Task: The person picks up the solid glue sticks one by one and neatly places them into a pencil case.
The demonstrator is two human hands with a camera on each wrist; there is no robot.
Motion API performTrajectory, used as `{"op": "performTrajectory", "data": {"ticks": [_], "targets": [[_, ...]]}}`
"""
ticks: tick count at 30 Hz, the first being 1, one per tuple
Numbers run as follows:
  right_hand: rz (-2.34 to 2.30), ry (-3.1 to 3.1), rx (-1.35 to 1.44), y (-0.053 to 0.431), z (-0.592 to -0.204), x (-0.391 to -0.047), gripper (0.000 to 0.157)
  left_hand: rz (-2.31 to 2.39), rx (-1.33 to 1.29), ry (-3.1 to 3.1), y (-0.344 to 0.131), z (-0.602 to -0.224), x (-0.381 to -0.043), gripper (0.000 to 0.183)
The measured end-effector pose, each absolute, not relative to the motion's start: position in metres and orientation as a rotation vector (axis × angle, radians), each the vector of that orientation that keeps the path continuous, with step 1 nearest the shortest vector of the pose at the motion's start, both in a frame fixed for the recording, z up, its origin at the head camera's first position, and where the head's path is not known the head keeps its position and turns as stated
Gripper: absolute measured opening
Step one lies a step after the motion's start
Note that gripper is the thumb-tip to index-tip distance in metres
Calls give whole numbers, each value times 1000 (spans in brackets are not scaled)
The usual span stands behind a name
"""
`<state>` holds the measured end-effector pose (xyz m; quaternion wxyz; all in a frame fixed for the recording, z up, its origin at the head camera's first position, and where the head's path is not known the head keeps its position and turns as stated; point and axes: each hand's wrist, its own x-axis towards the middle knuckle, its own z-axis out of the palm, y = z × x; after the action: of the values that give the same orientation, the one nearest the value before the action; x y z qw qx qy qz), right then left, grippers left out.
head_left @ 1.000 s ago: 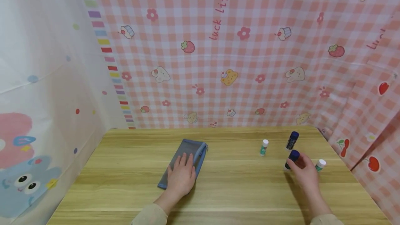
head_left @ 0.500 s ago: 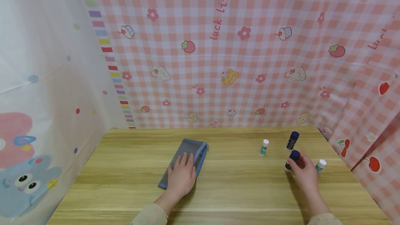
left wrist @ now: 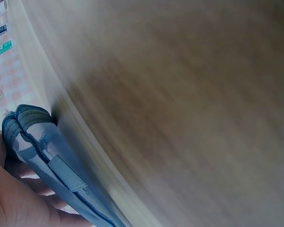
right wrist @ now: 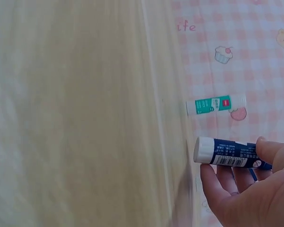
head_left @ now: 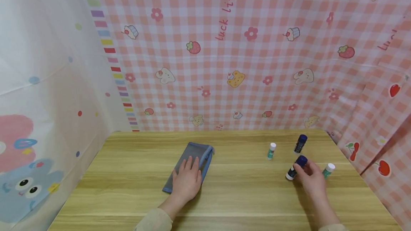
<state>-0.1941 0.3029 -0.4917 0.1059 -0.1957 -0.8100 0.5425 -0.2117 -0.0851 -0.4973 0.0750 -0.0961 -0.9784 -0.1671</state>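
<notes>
My left hand (head_left: 187, 181) lies with its fingers spread flat on a blue-grey mesh zip pouch (head_left: 189, 149). In the left wrist view the pouch (left wrist: 61, 170) shows its zipped edge and a small fabric tab. My right hand (head_left: 313, 181) pinches a dark blue glue stick (head_left: 291, 172) between thumb and fingers. This stick leans, its white base toward the left. The right wrist view shows the barcode on the held glue stick (right wrist: 232, 153), with the thumb on its upper side and fingers beneath.
A small green-and-white glue stick (head_left: 271, 151) stands left of the right hand. Behind it is another dark blue glue stick (head_left: 300, 144). A second green-and-white glue stick (head_left: 329, 170) stands just right of the hand. The wooden table (head_left: 128, 167) meets a checked cloth (head_left: 237, 60) at the back.
The held glue stick has shifted slightly left and toward me, tilting more so that its white base shows. The left hand and pouch have stayed in place.
</notes>
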Motion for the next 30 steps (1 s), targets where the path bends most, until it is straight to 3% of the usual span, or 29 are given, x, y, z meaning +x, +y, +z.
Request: {"op": "performTrajectory", "data": {"ticks": [30], "targets": [[2076, -2267, -355, 234, -485, -193, 45, -506, -287, -2934, -84, -496, -212, 48]]}}
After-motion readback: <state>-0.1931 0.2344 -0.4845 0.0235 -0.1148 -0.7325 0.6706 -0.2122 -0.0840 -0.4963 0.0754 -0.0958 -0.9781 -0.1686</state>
